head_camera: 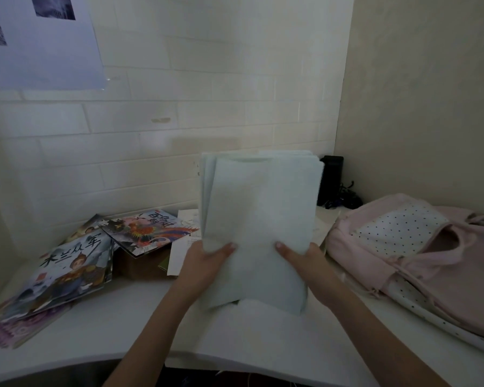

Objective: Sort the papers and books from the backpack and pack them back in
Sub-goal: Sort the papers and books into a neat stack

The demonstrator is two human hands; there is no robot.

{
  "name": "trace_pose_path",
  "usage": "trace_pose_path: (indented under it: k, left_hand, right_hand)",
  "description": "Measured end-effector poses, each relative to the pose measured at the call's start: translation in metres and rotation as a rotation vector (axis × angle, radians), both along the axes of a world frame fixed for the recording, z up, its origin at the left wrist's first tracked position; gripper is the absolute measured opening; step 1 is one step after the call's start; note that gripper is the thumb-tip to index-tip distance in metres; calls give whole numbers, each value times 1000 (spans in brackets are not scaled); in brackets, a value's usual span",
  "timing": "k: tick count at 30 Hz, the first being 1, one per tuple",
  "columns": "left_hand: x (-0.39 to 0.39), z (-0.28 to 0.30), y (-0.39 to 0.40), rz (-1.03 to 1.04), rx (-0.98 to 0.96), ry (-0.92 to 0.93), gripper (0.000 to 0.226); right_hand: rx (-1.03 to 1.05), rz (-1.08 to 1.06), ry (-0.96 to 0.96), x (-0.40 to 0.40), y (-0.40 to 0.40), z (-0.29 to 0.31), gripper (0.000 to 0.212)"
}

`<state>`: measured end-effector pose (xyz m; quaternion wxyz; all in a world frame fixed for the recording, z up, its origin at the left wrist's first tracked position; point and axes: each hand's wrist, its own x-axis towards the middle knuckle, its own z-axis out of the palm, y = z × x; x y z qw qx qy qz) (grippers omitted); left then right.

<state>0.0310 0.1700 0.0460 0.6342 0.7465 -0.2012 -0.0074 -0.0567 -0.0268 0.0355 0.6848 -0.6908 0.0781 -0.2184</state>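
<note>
Your left hand [204,263] and right hand [305,263] both hold the stack of papers [259,227] upright over the white surface [123,325], bottom edge touching or just above it, can't tell which. Left thumb lies across the front sheet near the lower left corner, right thumb near the lower right; the rest of the fingers on both hands are curled behind the stack, so both are clamped on the papers. Sheets aren't flush: several edges fan out at the top and left side of the stack. The pink backpack [430,261] lies flat on the surface just right of the papers, its top open, dotted white lining showing. Left of the papers, a picture book with a bird cover [148,230] rests tilted on a brown box [143,263]. Further left of the papers, another picture book with a figure on the cover [70,275] lies over a spiral notebook [14,328] with a purple cover. More loose sheets [182,247] lie on the surface behind the papers, partly hidden by them. A black box-shaped device [330,177] with cables stands behind the papers in the corner, against the wall. A poster [39,43] hangs on the wall, up and left of the papers.
</note>
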Motion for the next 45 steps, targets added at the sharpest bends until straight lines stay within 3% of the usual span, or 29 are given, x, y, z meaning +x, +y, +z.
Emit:
trace_pose_path:
  k: [3, 5, 8, 11, 14, 16, 18, 21, 23, 28, 31, 33, 36, 39, 40, 42, 43, 45]
  left_hand:
    - [19, 11, 1, 209, -109, -34, 11]
    - [37, 15, 9, 319, -184, 16, 29]
    - [58, 5, 16, 373, 9, 75, 43]
    - [54, -14, 8, 359, 220, 99, 51]
    - [42, -30, 2, 392, 153, 26, 79]
    - [36, -35, 0, 379, 110, -103, 108]
    - [33, -36, -3, 299, 107, -211, 115]
    - [36, -38, -8, 239, 162, -215, 82]
    - [36, -39, -9, 280, 138, -182, 53]
    - [39, -44, -8, 324, 132, -120, 38]
    - [41, -46, -8, 335, 124, -128, 29]
    - [40, -44, -8, 271, -54, 42, 22]
    - [41, -37, -9, 194, -315, 283, 34]
    - [40, -37, -7, 213, -104, 146, 7]
    - [40, -40, -6, 198, -54, 98, 22]
    - [42, -44, -3, 193, -57, 70, 55]
    - [41, -43, -1, 203, -83, 59, 72]
    - [41, -43, -1, 167, -134, 26, 92]
  right_hand:
    - [-122, 13, -17, 11, -15, 10, 36]
    - [-436, -125, 98, 19, -37, 9, 47]
    - [-1002, -188, 543, 30, -64, -9, 83]
    - [-1278, -191, 628, 42, -63, -36, 64]
    - [-1222, -476, 416, 43, -60, -44, 30]
    - [-1059, -555, 315, 42, -59, -39, 30]
    - [-976, -491, 290, 44, -52, -36, 43]
    - [-1076, -500, 393, 51, -38, -37, 24]
    - [-1115, -558, 382, 53, -36, -35, 30]
    - [-981, -482, 18, 45, -31, -28, 19]
    - [-1202, -596, -299, 39, -19, -21, 26]
    - [-1381, -442, -453, 31, -3, -20, 23]
    - [-1566, -8, -352, 25, 27, -24, 10]
    - [-1367, 262, -160, 28, 37, -20, 34]
    - [-1247, 236, -108, 28, 31, -16, 44]
    - [-1007, -17, -58, 32, 1, -12, 46]
    - [-993, -146, 21, 34, -19, -15, 48]
    - [-1101, -226, 401, 34, -50, -26, 70]
